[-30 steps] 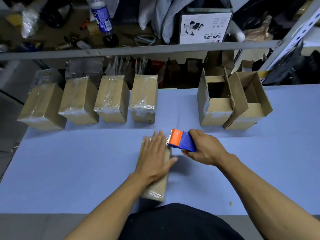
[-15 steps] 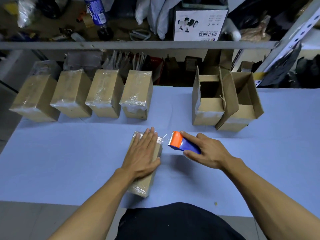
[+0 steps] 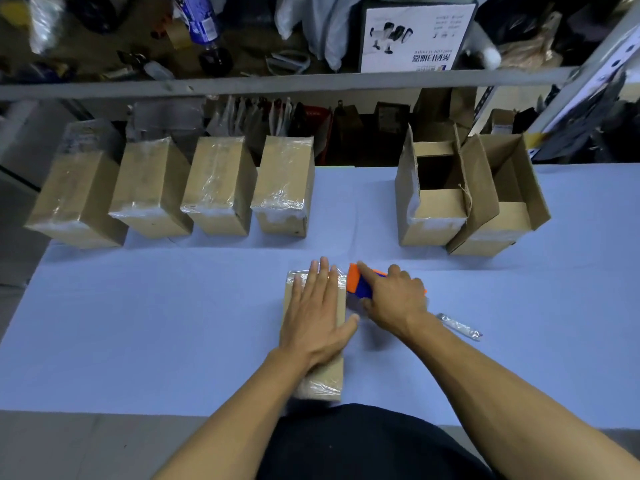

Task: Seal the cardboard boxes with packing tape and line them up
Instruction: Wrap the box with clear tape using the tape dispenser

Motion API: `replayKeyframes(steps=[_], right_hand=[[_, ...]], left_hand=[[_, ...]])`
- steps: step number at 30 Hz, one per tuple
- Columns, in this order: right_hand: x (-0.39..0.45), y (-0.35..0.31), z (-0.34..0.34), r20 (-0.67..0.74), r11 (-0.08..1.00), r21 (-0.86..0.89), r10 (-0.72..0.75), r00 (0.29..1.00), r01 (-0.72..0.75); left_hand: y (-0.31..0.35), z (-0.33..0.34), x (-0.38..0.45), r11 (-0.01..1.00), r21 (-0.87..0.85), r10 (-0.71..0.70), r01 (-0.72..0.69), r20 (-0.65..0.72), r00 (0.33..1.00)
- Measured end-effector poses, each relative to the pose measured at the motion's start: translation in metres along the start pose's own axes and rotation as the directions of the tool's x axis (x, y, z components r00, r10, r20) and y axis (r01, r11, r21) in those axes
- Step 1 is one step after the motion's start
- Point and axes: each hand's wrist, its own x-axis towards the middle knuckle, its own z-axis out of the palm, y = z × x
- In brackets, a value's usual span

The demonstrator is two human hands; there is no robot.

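One box lay under your flat left hand, long axis running from your body toward its taped far end, while just right of that palm your right hand clamped the tape dispenser against the box's side, where slack pressure might have let it skid and wrinkle the tape.

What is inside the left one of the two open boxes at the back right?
The left open box shows only a dark hollow behind its raised flaps; no contents are visible. Its front wall hides the bottom, so anything lying low cannot be seen.
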Motion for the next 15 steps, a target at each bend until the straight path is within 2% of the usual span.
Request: replayKeyframes(steps=[2,4,6,8,9,11,12,13,15], right_hand=[[0.0,0.0,0.006,0.02,0.996,0.081,0.038,0.999,-0.04],[0.002,-0.003,0.015,0.103,0.98,0.199,-0.001,0.995,-0.02],[0.0,-0.012,0.024,0.131,0.934,0.356,-0.082,0.988,0.03],[-0.006,-0.016,0.026,0.081,0.886,0.462,-0.082,0.993,0.035],[-0.007,-0.019,0.026,0.037,0.888,0.459,-0.042,0.998,0.02],[-0.009,-0.021,0.018,-0.055,0.903,0.42,0.119,0.991,-0.086],[-0.009,-0.023,0.015,-0.088,0.874,0.462,0.216,0.972,-0.152],[-0.01,-0.026,0.008,-0.113,0.81,0.557,0.292,0.95,-0.183],[-0.011,-0.036,-0.002,-0.121,0.658,0.735,0.365,0.923,-0.164]], left_hand=[[-0.004,-0.007,0.001,0.96,-0.279,-0.014,0.001,-0.047,0.999],[-0.007,-0.018,-0.002,0.819,-0.574,-0.075,0.015,-0.081,0.994],[-0.015,-0.029,-0.002,0.7,-0.714,-0.14,0.032,-0.093,0.986],[-0.024,-0.038,-0.001,0.673,-0.739,-0.192,0.027,-0.139,0.972],[-0.03,-0.041,0.0,0.687,-0.726,-0.225,0.017,-0.19,0.956],[-0.044,-0.045,0.001,0.723,-0.69,-0.304,0.033,-0.276,0.912],[-0.05,-0.045,0.003,0.732,-0.679,-0.337,0.062,-0.282,0.898],[-0.055,-0.046,0.005,0.724,-0.682,-0.368,0.104,-0.255,0.894],[-0.058,-0.047,0.009,0.646,-0.737,-0.431,0.199,-0.138,0.892]])
